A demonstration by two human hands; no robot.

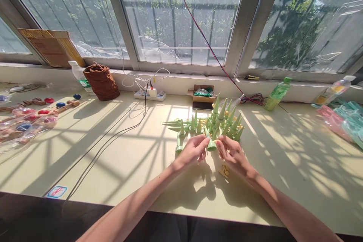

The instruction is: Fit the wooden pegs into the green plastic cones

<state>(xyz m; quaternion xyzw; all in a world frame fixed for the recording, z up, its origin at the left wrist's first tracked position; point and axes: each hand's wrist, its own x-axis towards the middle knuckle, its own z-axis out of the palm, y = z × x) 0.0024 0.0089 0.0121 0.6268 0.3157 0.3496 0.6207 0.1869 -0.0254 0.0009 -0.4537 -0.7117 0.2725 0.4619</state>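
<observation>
My left hand [197,148] pinches a pale green plastic cone [211,145], its wide round end tilted toward me. Close against the cone's right side, my right hand [231,152] has its thumb and fingers pressed together; a bit of yellow shows at the fingertips, mostly hidden. Just beyond both hands stands a cluster of green cones [217,115], many with small yellow pieces on them. More cones lie flat or stand to the left, including a short green one [179,143]. Several loose yellow pieces [224,171] lie on the table below my right hand.
Behind the cones is an open small box [203,96] with green bags. A power strip [150,95] trails cables across the table [136,151]. A brown pouch [101,82] and wooden beads [25,123] are left; a green bottle [278,93] and plastic bags [347,121] are right.
</observation>
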